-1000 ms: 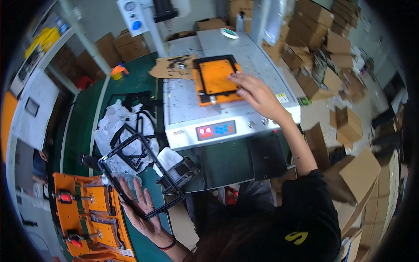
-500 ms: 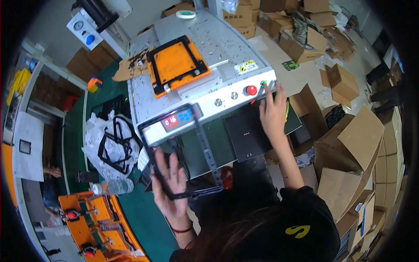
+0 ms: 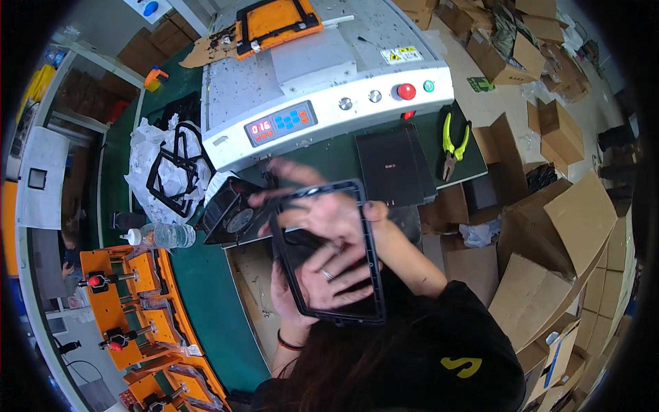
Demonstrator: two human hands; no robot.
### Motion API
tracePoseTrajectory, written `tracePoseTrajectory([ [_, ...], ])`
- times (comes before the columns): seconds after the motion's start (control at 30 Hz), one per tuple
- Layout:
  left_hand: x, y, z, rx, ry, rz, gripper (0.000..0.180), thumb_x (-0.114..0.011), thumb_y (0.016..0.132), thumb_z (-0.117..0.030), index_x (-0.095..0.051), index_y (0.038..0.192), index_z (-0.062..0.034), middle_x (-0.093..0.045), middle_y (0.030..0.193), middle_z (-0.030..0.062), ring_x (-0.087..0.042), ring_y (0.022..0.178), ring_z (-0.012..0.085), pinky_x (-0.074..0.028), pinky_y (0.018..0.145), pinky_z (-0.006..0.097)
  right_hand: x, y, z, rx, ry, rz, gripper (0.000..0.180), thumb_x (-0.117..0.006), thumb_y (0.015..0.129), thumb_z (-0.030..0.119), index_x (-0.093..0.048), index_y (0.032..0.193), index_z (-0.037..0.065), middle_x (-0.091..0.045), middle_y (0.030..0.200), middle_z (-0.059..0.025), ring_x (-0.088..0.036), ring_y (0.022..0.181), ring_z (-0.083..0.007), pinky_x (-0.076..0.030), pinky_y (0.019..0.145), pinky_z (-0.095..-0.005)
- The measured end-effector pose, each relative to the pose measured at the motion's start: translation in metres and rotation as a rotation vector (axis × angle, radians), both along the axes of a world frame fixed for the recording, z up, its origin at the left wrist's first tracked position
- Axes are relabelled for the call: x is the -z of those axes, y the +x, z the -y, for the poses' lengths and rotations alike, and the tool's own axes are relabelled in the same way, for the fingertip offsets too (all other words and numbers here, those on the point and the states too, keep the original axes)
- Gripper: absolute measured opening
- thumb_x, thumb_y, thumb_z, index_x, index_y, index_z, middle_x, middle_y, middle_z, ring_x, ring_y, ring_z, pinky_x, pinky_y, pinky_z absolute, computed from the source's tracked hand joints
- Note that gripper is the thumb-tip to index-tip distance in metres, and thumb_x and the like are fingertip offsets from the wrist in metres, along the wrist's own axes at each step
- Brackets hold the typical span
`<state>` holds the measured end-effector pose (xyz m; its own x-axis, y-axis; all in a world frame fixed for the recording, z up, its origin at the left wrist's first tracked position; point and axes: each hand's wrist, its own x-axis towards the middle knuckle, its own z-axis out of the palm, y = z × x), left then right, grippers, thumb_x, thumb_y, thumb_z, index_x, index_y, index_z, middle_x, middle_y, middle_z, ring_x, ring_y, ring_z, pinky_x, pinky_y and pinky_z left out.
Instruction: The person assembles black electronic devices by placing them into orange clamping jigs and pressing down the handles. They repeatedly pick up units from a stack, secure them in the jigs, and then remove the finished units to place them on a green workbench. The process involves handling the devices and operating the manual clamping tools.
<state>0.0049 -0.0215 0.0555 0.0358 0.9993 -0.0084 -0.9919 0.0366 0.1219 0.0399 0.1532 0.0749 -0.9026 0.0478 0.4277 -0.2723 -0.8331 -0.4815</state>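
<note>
A thin black rectangular frame (image 3: 375, 275) hangs tilted in front of my body. My left hand (image 3: 328, 285) holds it, thumb by its left side and fingers spread behind the opening; a ring shows on one finger. My right hand (image 3: 333, 216) reaches behind the frame's upper part, fingers stretched apart and smeared by motion. Its thumb is beside the frame's upper right corner; contact there is unclear. Beyond both hands stands a white machine (image 3: 329, 130) with a lit display, silver buttons, a red knob and a green button. An orange fixture (image 3: 274, 26) with a black frame on it sits on the machine.
Yellow-green pliers (image 3: 453, 144) and a flat black box (image 3: 395, 165) lie right of centre. White plastic (image 3: 141, 161) with black frames, a bottle (image 3: 171, 235) and orange clamp fixtures (image 3: 147, 271) are at left. Open cartons (image 3: 549, 233) crowd the right side.
My right hand has left the green button and come down-left to the frame. My left hand and the frame have shifted right. The orange fixture sits farther back, exposing a metal block.
</note>
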Motion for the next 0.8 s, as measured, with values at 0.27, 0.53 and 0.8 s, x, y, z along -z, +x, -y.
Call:
tracePoseTrajectory([
  [0.27,0.047,0.013,0.017,0.129,-0.211,-0.009,0.127,-0.053,0.062,-0.082,0.005,0.147,-0.0081,-0.022,0.146,0.0243,-0.031,0.127,0.0486,-0.010,0.107,0.064,0.054,0.057,0.023,1.092,1.083,0.487,0.059,-0.057,0.086,0.042,-0.047,0.128,0.003,-0.052,0.123,-0.0194,-0.048,0.115,-0.0309,-0.034,0.100,-0.0413],
  [0.53,0.039,-0.007,0.001,-0.111,0.299,0.167,0.132,-0.053,0.053,-0.088,0.003,0.148,-0.0156,-0.022,0.148,0.0228,-0.025,0.131,0.0484,-0.015,0.107,0.063,0.069,0.079,0.014,1.540,1.750,1.344,0.090,-0.076,0.067,0.034,-0.031,0.139,0.003,-0.034,0.126,-0.0353,-0.033,0.116,-0.0457,-0.026,0.098,-0.0543],
  [0.8,0.034,-0.024,-0.032,-0.533,0.004,-0.334,0.117,-0.053,0.063,-0.082,-0.017,0.145,-0.0073,-0.021,0.146,0.0237,-0.033,0.127,0.0455,-0.027,0.108,0.048,0.020,0.117,-0.019,0.980,0.652,1.139,0.107,-0.075,0.068,0.045,-0.016,0.143,-0.005,-0.051,0.121,-0.0247,-0.049,0.111,-0.0270,-0.034,0.097,-0.0378],
])
